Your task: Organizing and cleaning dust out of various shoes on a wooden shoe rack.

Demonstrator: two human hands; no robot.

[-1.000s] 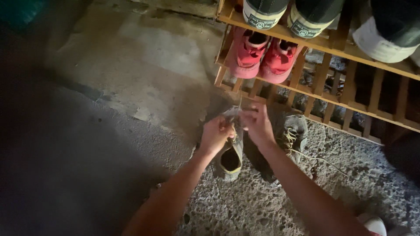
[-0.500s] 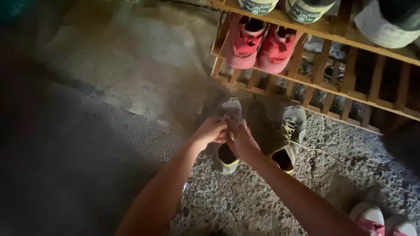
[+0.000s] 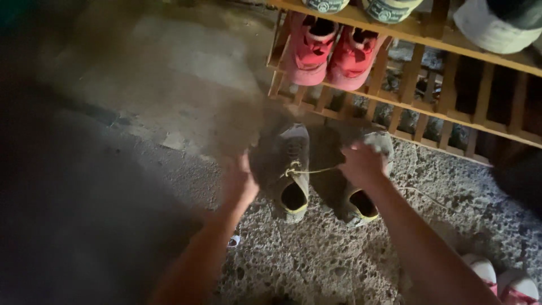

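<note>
Rough concrete floor | grey shoe (image 3: pixel 291 164) between hands | right fingers (image 3: pixel 353 162) pinching lace (image 3: pixel 316 169) | left fingers (image 3: pixel 240 169) blurred, cannot tell

My left hand (image 3: pixel 240 179) is motion-blurred; its grip cannot be judged. My right hand (image 3: pixel 361 164) covers the toe of the right grey shoe (image 3: pixel 361 206). Dark shoes (image 3: pixel 389 8) on the upper shelf are cut off at the top edge. The frame's left side is lost in shadow.
</note>
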